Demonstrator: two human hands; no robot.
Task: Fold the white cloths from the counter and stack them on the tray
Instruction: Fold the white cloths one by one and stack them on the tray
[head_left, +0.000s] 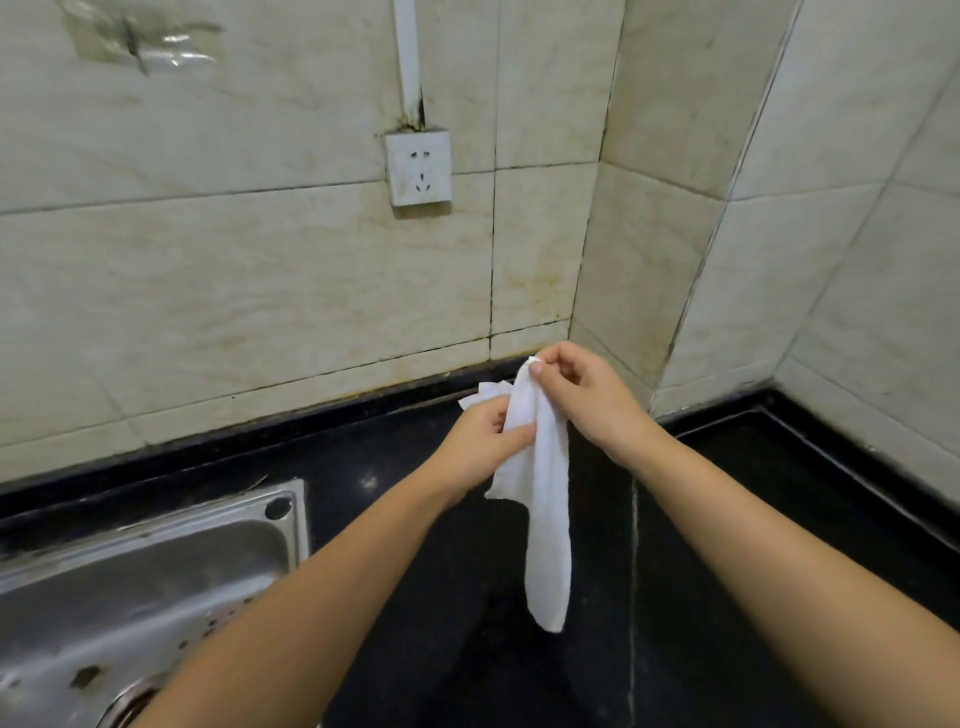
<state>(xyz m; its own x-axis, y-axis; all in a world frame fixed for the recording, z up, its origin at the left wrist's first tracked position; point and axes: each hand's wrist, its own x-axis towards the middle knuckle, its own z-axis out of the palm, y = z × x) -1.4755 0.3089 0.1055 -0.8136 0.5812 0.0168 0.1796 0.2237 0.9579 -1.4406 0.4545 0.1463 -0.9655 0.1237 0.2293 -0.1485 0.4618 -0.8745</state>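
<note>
I am standing at a black counter (395, 467) in a tiled corner, looking down at my two bare forearms reaching forward. I am holding one white cloth (545, 519) up in the air above the counter, and it is hanging down in a long, narrow, bunched strip, not yet folded. My right hand (582, 395) is pinching the cloth's top corner between thumb and fingertips, held high. My left hand (478, 441) is gripping the cloth lower down along its left edge, thumb across the front, fingers curled behind. Just behind my left hand, more white cloth (485, 393) is showing against the wall (260, 270); I cannot tell whether it is a second cloth lying on the counter or another corner of this one. A steel sink (156, 571) is sitting at my lower left, and a wall socket (418, 167) is mounted above. No tray is in view.

To do this step well, I judge that I am needing to open the strip out first: keeping the right pinch firm on its corner and sliding my left fingers along the top edge until they are finding the neighbouring corner. Then, pulling the two corners apart, I am letting the cloth hang flat and square. Folding while it is bunched would likely give a lumpy, crooked stack. The cloth looks thin and limp, so a light shake should be helping it drop straight.
</note>
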